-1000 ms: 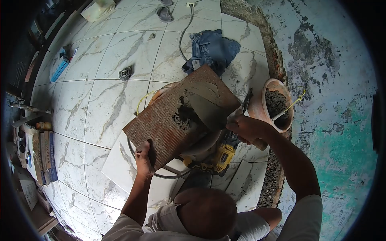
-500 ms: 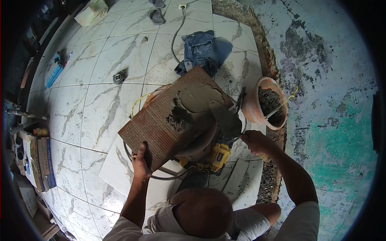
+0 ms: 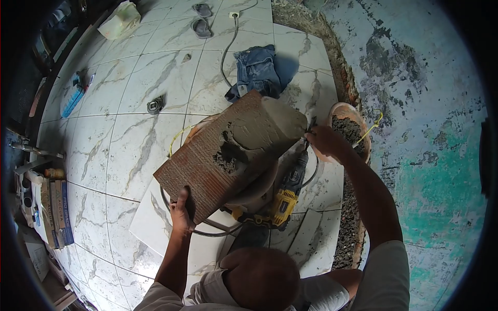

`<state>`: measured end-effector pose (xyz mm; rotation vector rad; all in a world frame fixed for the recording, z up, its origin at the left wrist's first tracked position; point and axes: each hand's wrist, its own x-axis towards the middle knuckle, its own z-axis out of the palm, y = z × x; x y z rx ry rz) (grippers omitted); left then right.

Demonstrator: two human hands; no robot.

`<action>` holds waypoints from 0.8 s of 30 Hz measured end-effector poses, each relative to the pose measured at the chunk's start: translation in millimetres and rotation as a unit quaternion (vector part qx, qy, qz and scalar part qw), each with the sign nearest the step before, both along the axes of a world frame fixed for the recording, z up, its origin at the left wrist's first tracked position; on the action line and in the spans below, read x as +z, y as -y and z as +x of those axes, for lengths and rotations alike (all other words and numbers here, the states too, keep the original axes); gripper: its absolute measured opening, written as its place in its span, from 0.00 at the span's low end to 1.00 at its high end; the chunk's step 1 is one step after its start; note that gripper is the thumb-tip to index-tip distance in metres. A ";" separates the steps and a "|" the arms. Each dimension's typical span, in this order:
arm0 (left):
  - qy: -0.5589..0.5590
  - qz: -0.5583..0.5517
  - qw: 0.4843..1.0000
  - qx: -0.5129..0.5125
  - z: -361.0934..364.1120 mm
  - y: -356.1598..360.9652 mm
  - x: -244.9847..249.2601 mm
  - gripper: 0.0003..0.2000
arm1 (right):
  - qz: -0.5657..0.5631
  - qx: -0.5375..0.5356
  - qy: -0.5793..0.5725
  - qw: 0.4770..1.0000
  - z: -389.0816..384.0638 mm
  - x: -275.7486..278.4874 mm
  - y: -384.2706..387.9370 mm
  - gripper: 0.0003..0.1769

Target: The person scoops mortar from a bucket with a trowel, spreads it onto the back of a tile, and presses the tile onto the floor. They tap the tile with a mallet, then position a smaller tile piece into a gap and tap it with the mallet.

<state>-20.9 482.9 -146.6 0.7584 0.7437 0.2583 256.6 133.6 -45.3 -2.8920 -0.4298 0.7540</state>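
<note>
My left hand (image 3: 180, 213) grips the near-left corner of a reddish-brown tile (image 3: 194, 171), thumb on top. The tile is held at an angle with its ribbed back facing up. Wet grey mortar (image 3: 249, 128) covers part of its far half, with a rough dark clump beside the smooth patch. My right hand (image 3: 322, 139) is closed round the handle of a trowel, mostly hidden by the fingers. The trowel blade (image 3: 284, 118) lies over the tile's far-right corner, against the mortar. Below the tile is a yellow and black power tool (image 3: 284, 205), partly covered.
An orange bucket (image 3: 324, 155) of dark mortar stands on the right, by the broken floor edge and peeling wall (image 3: 415, 135). Blue jeans (image 3: 258, 67), a cable (image 3: 224, 62), grey slippers (image 3: 201, 28) and a tape measure-like object (image 3: 155, 105) lie on the marbled floor tiles.
My right hand has moved up and away from me with the trowel, its blade shifting to the tile's far corner. My left hand still holds the tile in nearly the same place.
</note>
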 end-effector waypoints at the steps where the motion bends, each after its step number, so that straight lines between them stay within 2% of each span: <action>1: -0.011 0.001 1.000 0.003 -1.9 -0.8 -3.1 0.25 | 0.001 0.001 -0.004 1.000 5.7 8.2 -6.9 0.26; 3: -0.013 0.003 1.000 0.007 3.3 -2.3 -3.3 0.24 | -0.001 -0.101 -0.081 0.992 20.6 34.7 -17.4 0.26; 6: 0.002 0.000 1.000 0.005 2.5 1.5 -1.4 0.24 | 0.024 -0.044 -0.071 0.996 20.8 46.9 -40.2 0.27; 10: 0.022 0.004 1.000 0.000 4.3 0.3 -0.3 0.24 | 0.051 0.027 -0.003 0.998 32.1 9.5 -49.3 0.27; 12: 0.016 0.007 1.000 0.007 -1.1 -0.6 -1.5 0.25 | 0.043 -0.034 -0.052 0.997 51.8 9.7 -47.7 0.27; 14: -0.016 0.002 1.000 -0.010 -2.0 -2.8 -8.4 0.29 | 0.046 -0.025 -0.021 0.998 60.4 10.4 -39.4 0.26; 17: 0.000 -0.014 1.000 -0.006 1.6 0.5 0.9 0.30 | 0.054 -0.074 -0.055 0.994 40.3 43.0 -40.9 0.25; 19: 0.005 -0.020 1.000 0.008 5.2 3.6 5.8 0.28 | 0.127 -0.146 -0.165 0.967 13.9 51.6 -46.9 0.24; 21: -0.003 -0.027 0.999 0.022 2.9 3.0 2.7 0.26 | 0.132 -0.204 -0.262 0.934 -11.0 51.7 -45.5 0.24; 23: -0.024 -0.026 0.999 0.031 2.2 3.5 -1.8 0.26 | 0.123 -0.224 -0.315 0.914 -38.9 56.0 -50.5 0.22; 24: -0.021 -0.025 0.999 0.026 1.0 2.5 -5.1 0.26 | 0.111 -0.180 -0.324 0.922 -53.2 59.6 -51.5 0.21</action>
